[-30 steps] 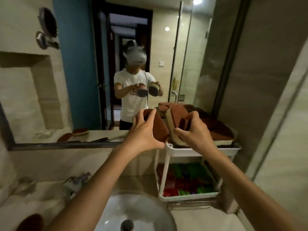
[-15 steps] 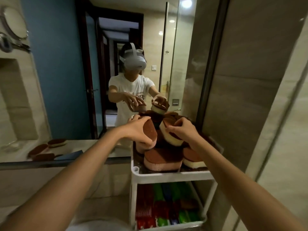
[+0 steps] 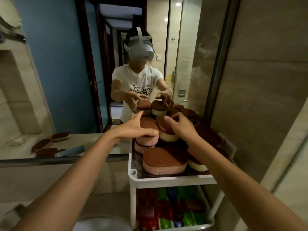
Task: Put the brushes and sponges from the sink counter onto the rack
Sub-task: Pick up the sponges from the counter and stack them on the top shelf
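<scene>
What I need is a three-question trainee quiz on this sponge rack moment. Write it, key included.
1. True or false: the left hand holds a green brush.
2. The scouring sponge that the right hand grips has a base that is: A cream, B green, C blue.
3. Fill in: the big sponge lying flat at the front of the white rack's top tray has a ___ base.
Key: 1 false; 2 A; 3 pink.
</scene>
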Available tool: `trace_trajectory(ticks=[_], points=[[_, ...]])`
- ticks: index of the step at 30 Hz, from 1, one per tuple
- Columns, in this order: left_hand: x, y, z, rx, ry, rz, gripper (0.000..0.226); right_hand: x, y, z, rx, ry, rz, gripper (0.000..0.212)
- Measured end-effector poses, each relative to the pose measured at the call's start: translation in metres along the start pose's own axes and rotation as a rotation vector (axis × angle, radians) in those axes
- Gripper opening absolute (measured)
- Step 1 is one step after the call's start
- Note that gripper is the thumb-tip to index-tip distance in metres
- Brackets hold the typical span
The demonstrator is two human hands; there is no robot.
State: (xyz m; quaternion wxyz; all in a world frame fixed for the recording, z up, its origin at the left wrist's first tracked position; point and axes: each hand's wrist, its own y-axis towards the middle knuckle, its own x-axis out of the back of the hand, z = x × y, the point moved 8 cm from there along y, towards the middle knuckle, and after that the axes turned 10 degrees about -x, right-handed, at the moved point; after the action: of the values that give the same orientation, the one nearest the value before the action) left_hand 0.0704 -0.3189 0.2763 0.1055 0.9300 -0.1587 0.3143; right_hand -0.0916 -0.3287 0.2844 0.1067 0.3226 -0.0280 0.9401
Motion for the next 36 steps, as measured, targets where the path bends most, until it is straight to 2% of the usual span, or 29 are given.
trace_trajectory(ticks=[2,4,6,9,15,20,28,36], points=[[0.001,-0.006,0.006,0.039,-0.173,-0.122,0.065,0.004,0.001,-0.007,-0.039,0.027,0.009,0.038],[0.002,-0.012,0.015,0.123,-0.157,-0.204,0.051,0.006,0.002,-0.013,-0.063,0.018,0.026,0.035],[0.001,-0.016,0.021,0.186,-0.099,-0.239,0.050,0.005,0.002,-0.017,-0.082,0.008,0.058,0.037],[-0.005,-0.016,0.018,0.187,-0.090,-0.249,0.050,0.003,0.001,-0.013,-0.078,0.015,0.083,0.040],[0.005,-0.008,0.007,0.156,-0.114,-0.288,0.051,0.017,0.005,0.008,0.008,0.051,0.008,0.033],[0.005,-0.008,0.019,0.192,-0.118,-0.334,0.047,0.004,0.007,-0.004,-0.062,0.014,0.060,0.039],[0.002,-0.007,0.029,0.216,-0.124,-0.360,0.047,0.000,0.008,-0.009,-0.089,-0.006,0.016,0.041],[-0.001,-0.005,0.028,0.222,-0.152,-0.370,0.052,0.009,0.004,-0.005,-0.071,0.134,-0.043,0.037]])
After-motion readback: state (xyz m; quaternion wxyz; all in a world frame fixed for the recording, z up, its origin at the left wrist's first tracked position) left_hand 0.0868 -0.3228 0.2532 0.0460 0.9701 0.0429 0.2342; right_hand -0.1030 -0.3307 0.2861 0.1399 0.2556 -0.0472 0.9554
